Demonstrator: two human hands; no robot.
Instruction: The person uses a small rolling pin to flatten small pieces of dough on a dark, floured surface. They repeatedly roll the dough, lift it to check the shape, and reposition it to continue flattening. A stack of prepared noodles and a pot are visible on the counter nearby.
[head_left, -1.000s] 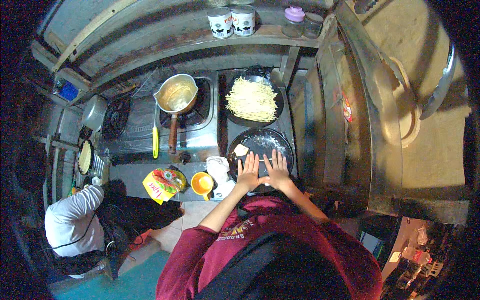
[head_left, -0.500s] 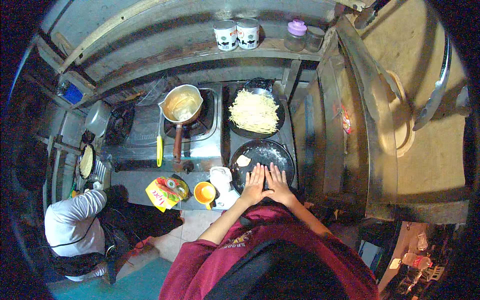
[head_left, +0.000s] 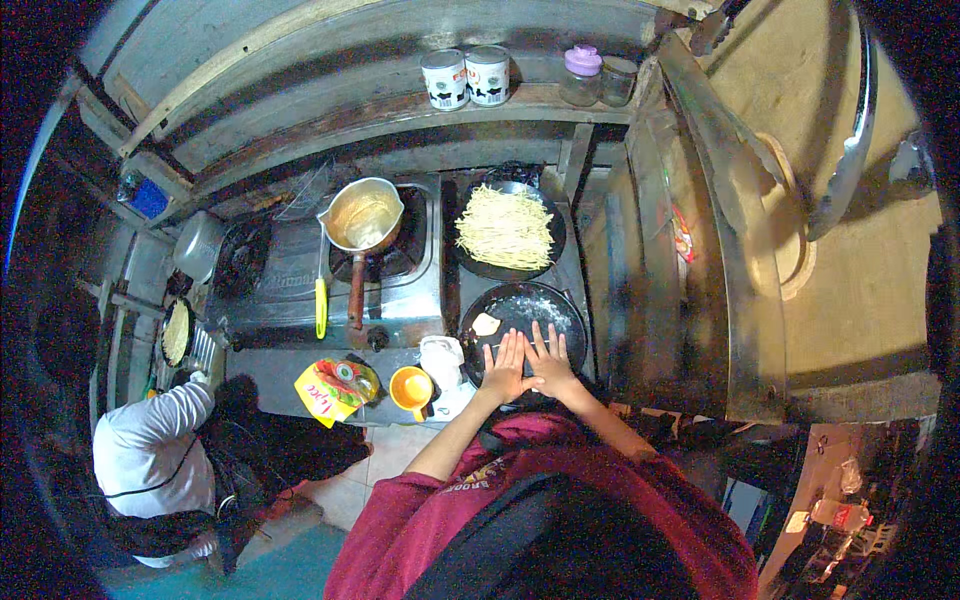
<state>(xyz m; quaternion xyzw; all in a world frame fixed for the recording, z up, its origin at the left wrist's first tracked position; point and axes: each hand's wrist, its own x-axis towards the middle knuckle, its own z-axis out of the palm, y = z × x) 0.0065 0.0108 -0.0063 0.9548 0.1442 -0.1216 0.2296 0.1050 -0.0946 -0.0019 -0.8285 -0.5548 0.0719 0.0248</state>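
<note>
A round black tray [head_left: 483,340] dusted with white flour lies right in front of me. My left hand [head_left: 507,374] and my right hand [head_left: 553,372] rest palm down on its near half, side by side, thumbs meeting and fingers stretched out. Whatever lies under the palms is hidden, though a thin pale strand seems to show by the fingers. Just beyond my left fingertips sits a small pale lump of dough [head_left: 486,325]. Behind this tray, a second black tray [head_left: 484,268] bears a heap of thin, pale-yellow dough sticks [head_left: 504,228].
A saucepan [head_left: 361,230] stands on the gas stove [head_left: 425,300], a yellow-handled utensil [head_left: 321,308] beside it. Left of my tray are an orange cup [head_left: 411,390], a white bag [head_left: 441,360] and a yellow packet [head_left: 333,390]. Another person [head_left: 155,450] works at far left.
Both hands stay flat on the tray. The fingers of my right hand have spread apart and tilted a little further from the left ones. The view has shifted slightly.
</note>
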